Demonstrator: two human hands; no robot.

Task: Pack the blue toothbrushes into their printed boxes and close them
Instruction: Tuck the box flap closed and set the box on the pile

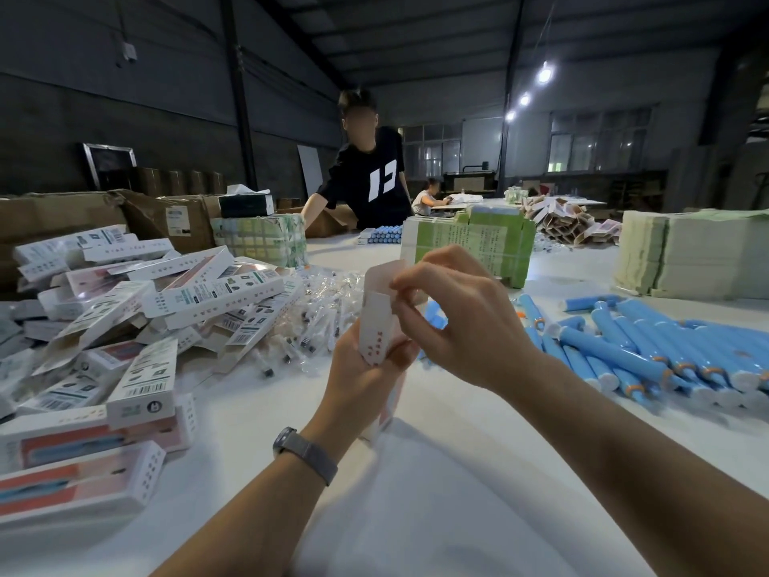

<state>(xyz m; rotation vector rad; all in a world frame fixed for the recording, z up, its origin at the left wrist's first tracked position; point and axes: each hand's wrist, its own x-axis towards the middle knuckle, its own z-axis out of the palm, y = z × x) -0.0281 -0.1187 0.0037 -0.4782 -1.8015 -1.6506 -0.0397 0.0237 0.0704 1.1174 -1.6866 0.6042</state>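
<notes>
Far left of the frame: brown cartons (62,218) were stacked along the table edge. Below them a heap of printed boxes (137,310) was piled, white with barcodes and pink panels, some closed, several with flaps open; blue toothbrushes were visible through the windows of the nearest ones at lower left.

Left of centre: a scatter of small clear sachets (316,310) was spread on the white table (416,472), just beside the heap. Behind it a wrapped green-and-white bundle (262,239) was set, with a dark tissue box (246,204) above it.

Centre: one printed box (376,322) was held upright above the table. The left hand (366,368), a grey watch (306,453) on its wrist, was curled around the lower part of the box. The right hand (462,322) was bent over the open top end, its fingertips pinching the top flap. The contents of this box could not be seen.

Upper centre: a person in a black shirt (370,181) was standing at the far side; a green stack of flat cartons (478,243) was placed in front.

Right: loose blue toothbrushes (649,351) were laid in a row on the table, near the right hand. Behind them a pale stack of sheets (699,251) was standing.
</notes>
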